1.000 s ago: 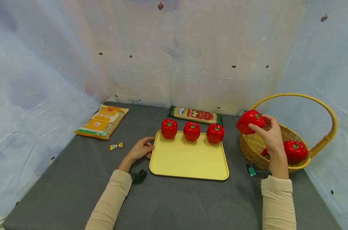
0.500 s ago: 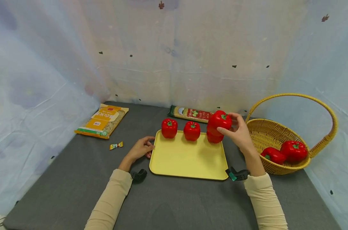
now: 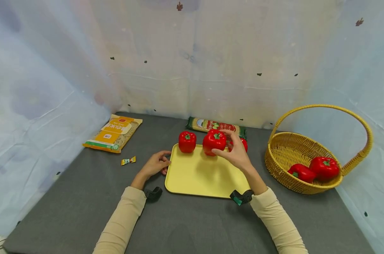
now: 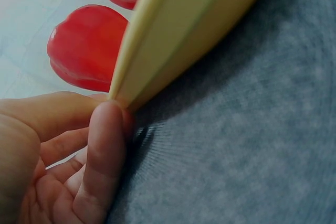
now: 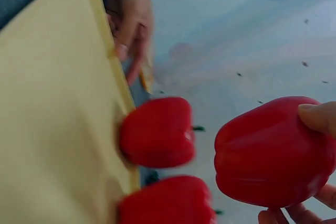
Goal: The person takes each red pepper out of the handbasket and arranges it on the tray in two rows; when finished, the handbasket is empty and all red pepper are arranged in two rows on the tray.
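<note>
My right hand [image 3: 235,152] grips a red bell pepper [image 3: 214,140] with a green stem, holding it above the yellow tray [image 3: 192,180]. In the right wrist view, the held bell pepper [image 5: 268,153] is apart from the two on the tray. Along the tray's far edge sit a left bell pepper [image 3: 187,142] and a right bell pepper [image 3: 244,144], the latter partly behind my right hand. A middle one is hidden behind the held pepper in the head view. My left hand [image 3: 154,164] pinches the tray's left rim [image 4: 123,80] between thumb and finger.
A wicker basket [image 3: 282,176] with a tall handle stands at the right, holding two bell peppers [image 3: 324,168]. Behind the tray lies a pasta packet [image 3: 207,125]. At left are an orange food bag [image 3: 114,133] and a small wrapped snack [image 3: 128,161].
My right hand has carried the bell pepper leftward from above the basket to over the tray's middle, lowering it slightly. The left hand stays at the tray's rim.
</note>
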`<state>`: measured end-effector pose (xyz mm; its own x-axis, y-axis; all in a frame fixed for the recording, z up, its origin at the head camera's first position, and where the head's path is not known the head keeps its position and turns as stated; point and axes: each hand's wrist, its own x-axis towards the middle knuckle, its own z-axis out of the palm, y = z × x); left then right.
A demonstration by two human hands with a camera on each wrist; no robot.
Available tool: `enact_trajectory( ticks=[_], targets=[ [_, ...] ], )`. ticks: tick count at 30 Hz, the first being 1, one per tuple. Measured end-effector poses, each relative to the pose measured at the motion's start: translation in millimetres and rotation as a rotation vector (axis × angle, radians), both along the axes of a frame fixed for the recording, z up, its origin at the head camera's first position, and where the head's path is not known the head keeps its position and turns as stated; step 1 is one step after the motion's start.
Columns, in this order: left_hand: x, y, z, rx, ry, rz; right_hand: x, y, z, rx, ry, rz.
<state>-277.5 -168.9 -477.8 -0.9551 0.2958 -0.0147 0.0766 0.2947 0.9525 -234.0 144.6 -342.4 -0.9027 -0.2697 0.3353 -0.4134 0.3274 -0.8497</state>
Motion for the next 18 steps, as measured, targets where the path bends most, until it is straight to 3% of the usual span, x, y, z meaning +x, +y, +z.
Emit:
enact_trajectory(
  ticks=[5, 12, 18],
  targets=[
    [0.5, -1.6, 2.3, 0.013, -0.01, -0.013, -0.7, -18.8, -12.8, 0.052, 0.014, 0.018],
    [14.3, 1.9, 25.0, 0.009, 0.008, -0.032, -25.7, -36.7, -54.1, 0.044, -0.002, 0.066],
    [16.7, 3.1, 28.0, 0.018, 0.01, -0.039, -29.8, -50.8, -69.2, 0.095, -0.012, 0.06]
  ],
)
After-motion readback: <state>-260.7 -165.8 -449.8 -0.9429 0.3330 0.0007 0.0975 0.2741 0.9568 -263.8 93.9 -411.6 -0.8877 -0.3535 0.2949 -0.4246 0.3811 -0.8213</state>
